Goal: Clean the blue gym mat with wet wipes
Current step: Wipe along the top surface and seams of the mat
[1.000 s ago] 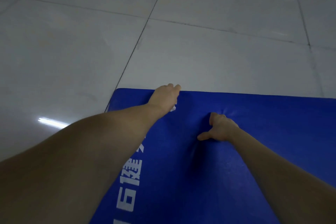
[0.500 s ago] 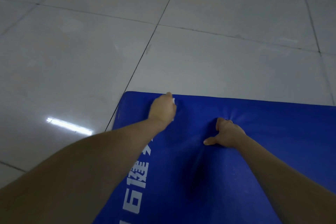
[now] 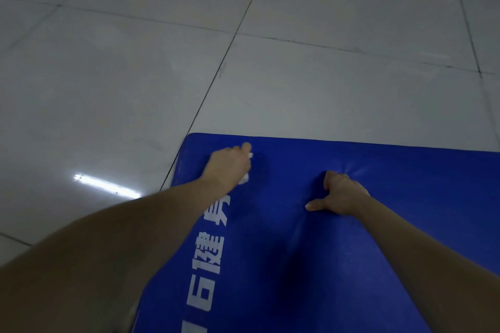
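Crumpled wipe (image 3: 244, 179) on mat (image 3: 351, 265) (padded, dimpled)

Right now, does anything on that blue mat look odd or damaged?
Only one thing: the mat is dented, with creases fanning out, where the right hand presses into it. That looks like soft padding giving, not damage. The left hand holds a white wipe near the far corner.

Most of the wipe (image 3: 244, 179) hides under the left hand (image 3: 228, 165); the mat (image 3: 351, 251) runs off right and bottom.
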{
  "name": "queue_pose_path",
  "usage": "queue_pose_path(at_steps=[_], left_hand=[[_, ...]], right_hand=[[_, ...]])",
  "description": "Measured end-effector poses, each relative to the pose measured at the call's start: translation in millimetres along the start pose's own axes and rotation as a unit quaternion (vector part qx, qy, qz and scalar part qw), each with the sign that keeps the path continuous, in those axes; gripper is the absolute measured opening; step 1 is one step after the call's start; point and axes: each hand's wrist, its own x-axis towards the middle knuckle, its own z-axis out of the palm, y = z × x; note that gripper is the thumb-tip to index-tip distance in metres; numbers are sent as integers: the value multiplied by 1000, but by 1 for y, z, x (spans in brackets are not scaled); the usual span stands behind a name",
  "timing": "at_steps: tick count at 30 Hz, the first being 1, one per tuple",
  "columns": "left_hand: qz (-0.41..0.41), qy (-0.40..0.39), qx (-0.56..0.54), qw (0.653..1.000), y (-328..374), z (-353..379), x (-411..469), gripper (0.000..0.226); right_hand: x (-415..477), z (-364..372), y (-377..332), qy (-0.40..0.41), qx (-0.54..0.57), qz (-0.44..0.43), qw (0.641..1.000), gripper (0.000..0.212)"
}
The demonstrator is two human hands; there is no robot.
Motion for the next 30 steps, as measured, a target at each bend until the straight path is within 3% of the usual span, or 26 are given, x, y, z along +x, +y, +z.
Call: queue_pose_path(at_steps=[3, 6, 10, 13, 17, 21, 24, 27, 30], left_hand=[[-64, 5, 8, 998, -41, -2, -15, 30], [-81, 17, 84, 993, -40, 4, -19, 33], [-86, 13, 17, 996, -7, 12, -17, 42], [-24, 31, -8, 999, 30, 11, -11, 34], [141, 45, -34, 988, 111, 11, -22, 11], [213, 72, 35, 974, 119, 26, -37, 24], [176, 41, 70, 981, 67, 19, -36, 28], [64, -6, 86, 994, 0, 7, -41, 32], [-31, 14, 182, 983, -60, 5, -53, 33]], right_hand=[[0, 0, 0, -3, 0, 1, 1000, 80], [1, 0, 0, -1, 1, 4, 1000, 82], [3, 1, -1, 0, -8, 4, 1000, 88], [5, 0, -1, -3, -14, 5, 1000, 89], [6, 0, -1, 5, -14, 0, 1000, 77], [7, 3, 0, 11, -15, -1, 1000, 75], [7, 3, 1, 15, -13, -7, 1000, 78], [6, 0, 2, 11, -10, -9, 1000, 78], [5, 1, 2, 13, -12, -5, 1000, 82]])
